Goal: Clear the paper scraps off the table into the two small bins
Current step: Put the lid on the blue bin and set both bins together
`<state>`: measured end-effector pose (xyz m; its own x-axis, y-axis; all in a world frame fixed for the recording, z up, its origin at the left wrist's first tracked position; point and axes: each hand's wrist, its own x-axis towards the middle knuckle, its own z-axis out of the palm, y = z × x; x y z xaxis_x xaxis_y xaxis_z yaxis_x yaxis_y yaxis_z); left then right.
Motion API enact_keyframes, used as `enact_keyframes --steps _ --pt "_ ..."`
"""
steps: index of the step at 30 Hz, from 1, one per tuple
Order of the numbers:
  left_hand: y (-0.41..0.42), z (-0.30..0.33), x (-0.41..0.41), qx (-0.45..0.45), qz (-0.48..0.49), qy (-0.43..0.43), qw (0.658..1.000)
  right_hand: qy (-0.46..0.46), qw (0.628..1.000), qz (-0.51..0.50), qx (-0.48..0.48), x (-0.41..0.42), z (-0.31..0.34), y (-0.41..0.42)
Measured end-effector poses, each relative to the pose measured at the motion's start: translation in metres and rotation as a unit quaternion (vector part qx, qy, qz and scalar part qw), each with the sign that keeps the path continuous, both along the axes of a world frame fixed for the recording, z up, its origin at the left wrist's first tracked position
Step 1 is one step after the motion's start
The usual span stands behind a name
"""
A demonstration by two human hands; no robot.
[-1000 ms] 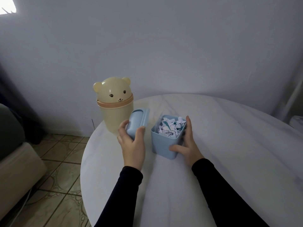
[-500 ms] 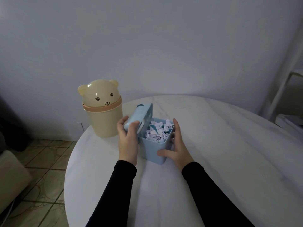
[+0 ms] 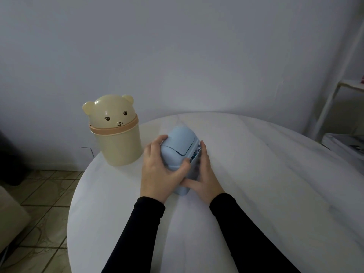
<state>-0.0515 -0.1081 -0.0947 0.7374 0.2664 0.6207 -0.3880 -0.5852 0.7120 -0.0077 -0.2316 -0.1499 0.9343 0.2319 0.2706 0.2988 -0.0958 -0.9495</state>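
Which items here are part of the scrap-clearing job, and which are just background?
Job: blue bin, its blue lid gripped by the left hand, right hand holding the bin's side, bear-shaped yellow bin, white table.

Background: white shelf, tiled floor.

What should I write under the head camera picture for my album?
Left hand fits the blue lid onto the blue bin.

A home room is showing here: a round white marble-look table [image 3: 256,174] is filling the lower frame, beige patterned floor tiles [image 3: 39,203] are lying at lower left, a plain wall [image 3: 177,56] is rising behind, and a white shelf unit [image 3: 334,107] is standing at the right edge.
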Motion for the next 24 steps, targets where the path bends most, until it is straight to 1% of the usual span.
enact_keyframes --steps 3,9,14,17,20,24 --pt "0.0008 0.0001 0.0000 0.022 -0.008 0.007 1.000 -0.006 1.000 -0.005 -0.009 -0.0016 0.0012 0.0016" --pt "-0.0011 0.0039 -0.0018 0.028 -0.024 0.026 0.999 -0.023 0.999 -0.016 -0.034 -0.0044 0.0052 0.0021" --pt "-0.0003 0.0050 -0.0022 0.062 -0.032 0.051 0.996 -0.008 0.999 -0.013 -0.040 -0.0010 -0.0001 0.0038" --pt "0.0015 0.0039 -0.0032 0.068 -0.043 0.059 0.995 0.011 1.000 -0.014 -0.022 0.0004 -0.0022 0.0028" --pt "0.0039 0.0027 -0.0042 0.032 -0.062 0.072 0.995 0.021 1.000 -0.017 0.009 0.0001 -0.0018 0.0018" --pt "0.0045 -0.0026 -0.0058 -0.063 -0.080 0.105 0.989 0.013 0.999 -0.032 0.007 0.0006 -0.0026 0.0040"
